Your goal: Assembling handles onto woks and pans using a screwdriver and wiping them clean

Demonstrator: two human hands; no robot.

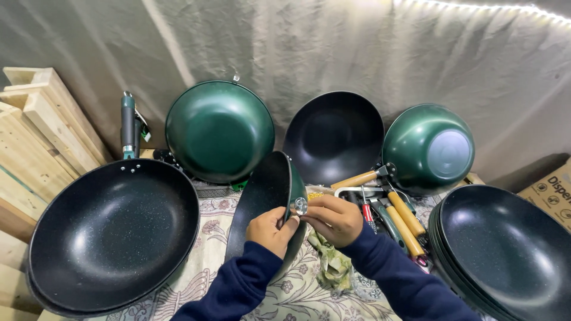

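A green wok with a dark speckled inside (pixel 262 199) stands on its edge in the middle, tilted toward the left. My left hand (pixel 270 230) grips its rim from below. My right hand (pixel 333 219) is closed next to it, pinching a small round silver metal piece (pixel 301 205) against the rim between thumb and fingers. Both arms wear dark blue sleeves. A crumpled green cloth (pixel 332 261) lies just under my right hand.
A large dark pan with a green handle (pixel 113 232) lies at left. Green woks (pixel 220 131) (pixel 428 145) and a dark one (pixel 333 137) lean on the draped back wall. Stacked dark pans (pixel 505 249) sit at right. Wooden-handled tools (pixel 398 217) and wooden planks (pixel 35 131) lie nearby.
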